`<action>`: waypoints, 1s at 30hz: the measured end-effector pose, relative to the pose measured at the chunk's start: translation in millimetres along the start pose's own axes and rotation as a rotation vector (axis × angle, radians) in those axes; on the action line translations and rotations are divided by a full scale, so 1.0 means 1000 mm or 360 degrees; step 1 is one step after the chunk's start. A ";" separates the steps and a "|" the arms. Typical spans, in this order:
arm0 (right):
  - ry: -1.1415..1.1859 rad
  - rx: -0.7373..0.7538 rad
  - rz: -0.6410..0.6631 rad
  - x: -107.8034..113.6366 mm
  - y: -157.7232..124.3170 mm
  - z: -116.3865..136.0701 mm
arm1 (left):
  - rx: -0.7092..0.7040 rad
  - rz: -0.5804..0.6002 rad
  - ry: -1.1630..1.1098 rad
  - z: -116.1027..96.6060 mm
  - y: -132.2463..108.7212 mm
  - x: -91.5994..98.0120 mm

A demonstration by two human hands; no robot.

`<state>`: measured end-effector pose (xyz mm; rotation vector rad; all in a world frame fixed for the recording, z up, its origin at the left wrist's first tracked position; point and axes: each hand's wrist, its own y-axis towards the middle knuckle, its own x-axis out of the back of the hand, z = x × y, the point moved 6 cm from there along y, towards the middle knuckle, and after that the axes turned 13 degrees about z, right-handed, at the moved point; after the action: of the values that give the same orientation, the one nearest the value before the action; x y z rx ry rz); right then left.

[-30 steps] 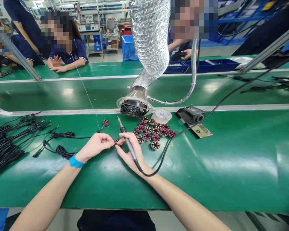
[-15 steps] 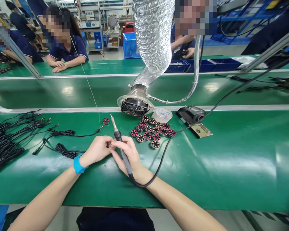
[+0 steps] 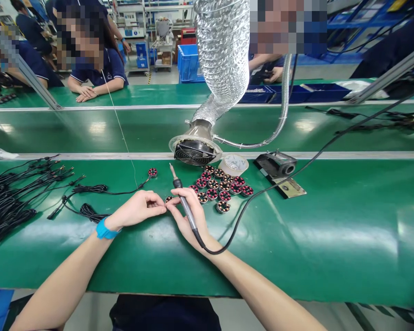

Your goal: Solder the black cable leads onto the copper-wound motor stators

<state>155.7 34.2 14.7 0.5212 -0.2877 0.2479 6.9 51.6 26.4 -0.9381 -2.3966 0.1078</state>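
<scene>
My right hand (image 3: 192, 209) is closed around the grey handle of a soldering iron (image 3: 186, 209), its copper-coloured tip pointing up and away from me. A small round motor stator (image 3: 169, 199) with copper windings shows at my right fingertips, partly hidden by them. My left hand (image 3: 140, 208) is closed, thumb and fingertips meeting right beside the stator; what they pinch is too small to make out. A thin solder wire (image 3: 124, 138) hangs down to just behind my left hand. A wired stator (image 3: 152, 173) lies farther back on the green bench.
Several stators (image 3: 212, 184) are grouped to the right, near a tape roll (image 3: 233, 164) and an iron stand (image 3: 279, 166). A fume extractor (image 3: 196, 149) hangs above. Black cables (image 3: 10, 207) lie left. The iron's cord (image 3: 248, 197) crosses right. Co-workers sit opposite.
My right hand with the soldering iron has shifted slightly right, and the stator now shows at its fingertips. My left fingers have straightened somewhat. The solder wire's lower end has swung left.
</scene>
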 end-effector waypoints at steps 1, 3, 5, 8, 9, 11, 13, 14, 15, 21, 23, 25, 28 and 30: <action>0.0004 -0.0012 0.0008 0.000 0.000 -0.001 | -0.0005 0.0021 -0.0037 0.001 0.000 0.000; 0.0010 -0.0020 0.0009 -0.001 0.000 -0.002 | -0.0022 0.0052 -0.0115 0.002 0.001 -0.001; 0.0004 -0.0010 -0.0004 -0.002 -0.001 -0.002 | -0.0023 0.0074 -0.0205 0.004 0.002 -0.003; -0.0031 -0.0003 -0.0017 -0.002 -0.002 -0.003 | 0.0052 0.0092 -0.0387 0.010 0.003 -0.005; -0.0049 -0.0006 -0.0017 -0.002 -0.002 -0.003 | 0.0088 0.0100 -0.0450 0.013 0.003 -0.006; -0.0084 -0.0007 -0.0014 -0.002 -0.002 -0.003 | 0.0153 0.0111 -0.0559 0.018 0.004 -0.008; -0.0112 0.0002 -0.0018 -0.002 -0.002 -0.003 | 0.0198 0.0096 -0.0620 0.021 0.004 -0.009; -0.0123 0.0008 -0.0023 -0.002 -0.002 -0.003 | 0.0219 0.0074 -0.0640 0.023 0.005 -0.009; -0.0133 0.0012 -0.0030 -0.002 -0.002 -0.003 | 0.0238 0.0038 -0.0658 0.024 0.005 -0.009; -0.0127 0.0040 -0.0015 -0.006 -0.003 -0.006 | 0.0262 -0.0235 -0.0685 0.027 0.009 -0.008; -0.0135 0.0047 -0.0041 -0.003 -0.001 -0.006 | 0.0228 -0.0333 -0.0684 0.029 0.010 -0.005; -0.0136 0.0025 -0.0092 0.003 0.000 -0.007 | 0.0209 -0.0446 -0.0703 0.034 0.011 -0.001; -0.0038 -0.0109 -0.0153 0.014 0.002 -0.014 | 0.0212 -0.0572 -0.0732 0.043 0.014 0.003; 0.0045 -0.0212 -0.0182 0.020 0.002 -0.020 | 0.0217 -0.0602 -0.0731 0.047 0.015 0.003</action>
<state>177.8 48.8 5.7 0.4009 -0.2440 0.1240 -10.2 70.8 -15.6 -0.4128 -2.8984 0.3718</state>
